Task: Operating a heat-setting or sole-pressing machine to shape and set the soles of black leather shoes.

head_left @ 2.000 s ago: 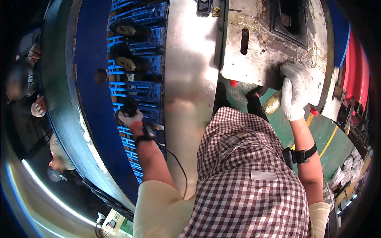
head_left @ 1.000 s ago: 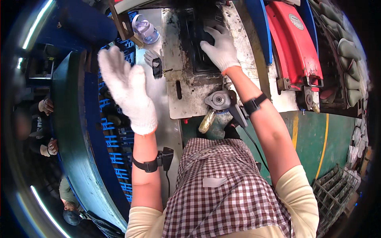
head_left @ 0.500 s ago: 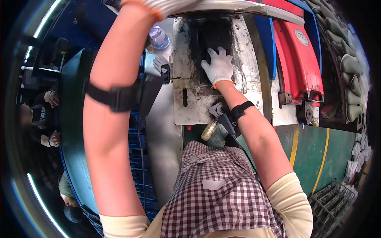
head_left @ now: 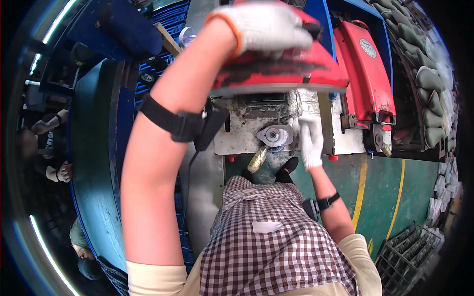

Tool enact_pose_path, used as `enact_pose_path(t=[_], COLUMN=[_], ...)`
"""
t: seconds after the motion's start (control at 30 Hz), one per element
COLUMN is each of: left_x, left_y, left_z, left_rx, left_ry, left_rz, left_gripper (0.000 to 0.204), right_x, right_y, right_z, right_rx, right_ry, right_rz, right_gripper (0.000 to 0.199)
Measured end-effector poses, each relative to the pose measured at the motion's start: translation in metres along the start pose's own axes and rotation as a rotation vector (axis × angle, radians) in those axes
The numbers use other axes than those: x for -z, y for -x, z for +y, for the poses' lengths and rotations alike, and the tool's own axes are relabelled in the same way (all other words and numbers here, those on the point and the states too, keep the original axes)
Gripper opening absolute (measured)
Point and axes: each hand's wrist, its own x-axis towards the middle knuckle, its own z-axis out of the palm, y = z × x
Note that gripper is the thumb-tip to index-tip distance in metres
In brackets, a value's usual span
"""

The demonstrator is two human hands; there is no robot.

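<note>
My left hand (head_left: 269, 27), in a white knitted glove with an orange cuff, is closed over the upper part of a red machine lid (head_left: 281, 74). Motion smears both the hand and the lid. Under the lid's front edge shows a stained metal plate (head_left: 237, 113), its dark middle mostly covered. My right hand (head_left: 311, 140), also gloved in white, is beside the plate's right front edge; its fingers point away from me and are blurred. Between my arms, at the plate's front, sits a round metal pivot (head_left: 273, 135) with a tape-wrapped handle (head_left: 257, 159).
A second red machine cover (head_left: 365, 74) stands to the right in a blue frame. Grey-green curved pieces (head_left: 434, 108) are stacked at far right, above a wire basket (head_left: 410, 251). At left runs a long green-topped bench (head_left: 94, 172), with other people beyond it.
The red lid has come down over the plate and toward me, my left hand moving with it. My right hand has drawn back from the plate's dark middle to its right front edge.
</note>
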Motion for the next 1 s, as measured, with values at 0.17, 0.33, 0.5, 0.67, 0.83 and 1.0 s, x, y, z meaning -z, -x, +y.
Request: enact_pose_path(t=[0.17,0.33,0.5,0.67,0.83,1.0], left_x=[-0.08,-0.167,-0.21,-0.212,-0.211,-0.213], left_y=[-0.013,-0.007,-0.007,-0.009,-0.009,-0.01], left_z=[-0.03,-0.074,-0.09,-0.087,-0.086,-0.086], left_rx=[0.036,-0.072,0.017,0.01,-0.009,0.001], left_ry=[-0.056,-0.298,-0.382,-0.4,-0.397,-0.392], left_rz=[-0.091,0.134,0.219,0.225,0.216,0.214], left_gripper=[0.044,0.038,0.039,0.039,0.042,0.041], right_x=[0.023,0.0,-0.032,-0.078,-0.071,0.002], right_y=[0.069,0.067,0.058,0.061,0.058,0.044], right_z=[0.046,0.034,-0.017,-0.018,-0.013,0.023], right_rx=[-0.19,-0.375,-0.633,-0.914,-0.972,-1.056], right_ry=[-0.084,-0.397,-0.728,-1.348,-1.369,-1.242], right_rz=[-0.405,-0.845,-1.108,-1.106,-1.088,-1.076], right_gripper=[0.02,0.043,0.061,0.064,0.048,0.04])
